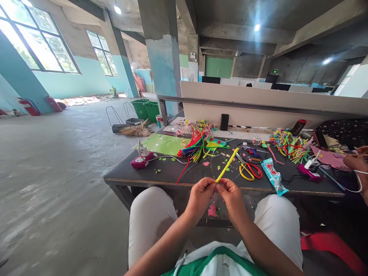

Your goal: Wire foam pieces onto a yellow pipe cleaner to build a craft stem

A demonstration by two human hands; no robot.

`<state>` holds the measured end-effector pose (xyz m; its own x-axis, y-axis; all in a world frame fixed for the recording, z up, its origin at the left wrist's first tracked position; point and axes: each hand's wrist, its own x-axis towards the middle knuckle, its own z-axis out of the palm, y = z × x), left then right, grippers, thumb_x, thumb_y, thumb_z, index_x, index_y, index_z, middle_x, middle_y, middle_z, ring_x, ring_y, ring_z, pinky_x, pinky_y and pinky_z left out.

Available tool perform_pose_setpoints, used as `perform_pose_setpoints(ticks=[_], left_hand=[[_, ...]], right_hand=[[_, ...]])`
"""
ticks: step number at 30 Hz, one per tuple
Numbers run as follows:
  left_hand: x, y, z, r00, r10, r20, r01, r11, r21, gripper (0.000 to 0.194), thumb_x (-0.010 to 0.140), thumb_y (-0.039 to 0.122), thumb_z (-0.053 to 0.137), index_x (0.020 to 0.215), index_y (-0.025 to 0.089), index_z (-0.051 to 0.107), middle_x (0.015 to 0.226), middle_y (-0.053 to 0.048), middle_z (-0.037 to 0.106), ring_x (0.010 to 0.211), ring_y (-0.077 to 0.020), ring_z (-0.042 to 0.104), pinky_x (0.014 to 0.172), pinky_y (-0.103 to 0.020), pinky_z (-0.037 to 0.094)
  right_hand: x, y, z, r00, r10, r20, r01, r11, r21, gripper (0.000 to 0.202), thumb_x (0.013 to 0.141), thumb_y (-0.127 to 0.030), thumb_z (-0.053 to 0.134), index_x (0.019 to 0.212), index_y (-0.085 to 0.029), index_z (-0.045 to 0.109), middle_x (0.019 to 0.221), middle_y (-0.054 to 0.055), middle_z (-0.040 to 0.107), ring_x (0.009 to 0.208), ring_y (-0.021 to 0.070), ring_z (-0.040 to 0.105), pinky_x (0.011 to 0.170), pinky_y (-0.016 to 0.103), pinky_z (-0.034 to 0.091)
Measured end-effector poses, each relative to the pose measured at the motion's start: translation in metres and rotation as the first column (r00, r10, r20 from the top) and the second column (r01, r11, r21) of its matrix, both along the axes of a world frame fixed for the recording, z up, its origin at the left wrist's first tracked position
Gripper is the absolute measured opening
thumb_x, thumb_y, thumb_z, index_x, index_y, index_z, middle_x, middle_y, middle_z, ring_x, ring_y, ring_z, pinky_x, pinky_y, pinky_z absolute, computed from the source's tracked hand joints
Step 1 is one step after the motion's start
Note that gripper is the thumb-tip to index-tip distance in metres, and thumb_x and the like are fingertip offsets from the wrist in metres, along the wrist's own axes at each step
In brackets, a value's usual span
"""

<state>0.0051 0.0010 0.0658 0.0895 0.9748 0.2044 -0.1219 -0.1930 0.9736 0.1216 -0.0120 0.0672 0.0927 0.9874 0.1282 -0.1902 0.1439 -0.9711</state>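
Observation:
A yellow twisted pipe-cleaner stem [228, 165] slants up and to the right over the table's front edge. Its lower end is pinched between the fingertips of my left hand [202, 193] and my right hand [230, 195], which meet there. Thin wires stick out on both sides of the grip. Scissors with yellow handles [246, 172] and scissors with red handles [255, 170] lie just right of the stem. Behind it to the left rests a bundle of red, blue and green pipe cleaners [197, 143].
On the dark table [169, 172] are a magenta glue gun [142, 160], a green mat [163, 143], a blue snack wrapper [273, 176], a phone [224, 122] and more pipe cleaners [293, 147]. Another person's hands [356, 161] are at the right edge.

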Motion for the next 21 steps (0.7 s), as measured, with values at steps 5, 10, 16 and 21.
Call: perform_pose_setpoints(ticks=[5,10,16,21], left_hand=[[-0.002,-0.008,0.006,0.994,-0.095,0.06,0.097,0.995,-0.025,0.011,0.074,0.022,0.058,0.082,0.015,0.06,0.057,0.004,0.051,0.052,-0.0078,0.044,0.05,-0.019,0.034],[-0.003,-0.009,0.012,0.986,-0.076,0.145,0.086,0.994,-0.064,0.012,0.07,0.023,0.063,0.078,0.015,0.059,0.059,0.003,0.055,0.051,-0.0078,0.045,0.051,-0.02,0.037],[-0.008,-0.004,0.011,0.983,-0.09,0.158,0.103,0.992,-0.074,0.018,0.068,0.028,0.065,0.079,0.015,0.061,0.065,0.0,0.06,0.05,-0.0092,0.048,0.049,-0.023,0.041],[-0.009,0.001,0.012,0.968,-0.133,-0.215,0.134,0.991,-0.012,0.014,0.07,0.019,0.056,0.077,0.015,0.067,0.056,0.002,0.056,0.047,-0.0093,0.046,0.047,-0.021,0.036]], right_hand=[[0.007,-0.002,0.0,0.993,-0.044,0.113,0.044,0.999,-0.003,0.018,0.073,-0.036,0.068,0.081,-0.02,0.065,0.069,-0.002,0.061,0.063,0.0134,0.052,0.055,0.023,0.037],[0.012,-0.004,0.002,0.999,0.049,0.002,-0.049,0.999,-0.021,0.022,0.076,-0.037,0.065,0.091,-0.021,0.066,0.069,-0.002,0.059,0.058,0.0115,0.05,0.055,0.024,0.04],[0.045,-0.008,0.01,0.998,-0.063,-0.017,0.065,0.981,0.183,0.029,0.074,-0.022,0.062,0.103,-0.023,0.059,0.098,0.003,0.06,0.089,0.0186,0.057,0.082,0.036,0.046],[0.067,-0.044,0.053,0.705,-0.544,0.455,-0.003,0.639,0.769,0.019,0.076,-0.014,0.057,0.092,-0.025,0.059,0.089,0.004,0.061,0.092,0.0232,0.057,0.088,0.043,0.043]])
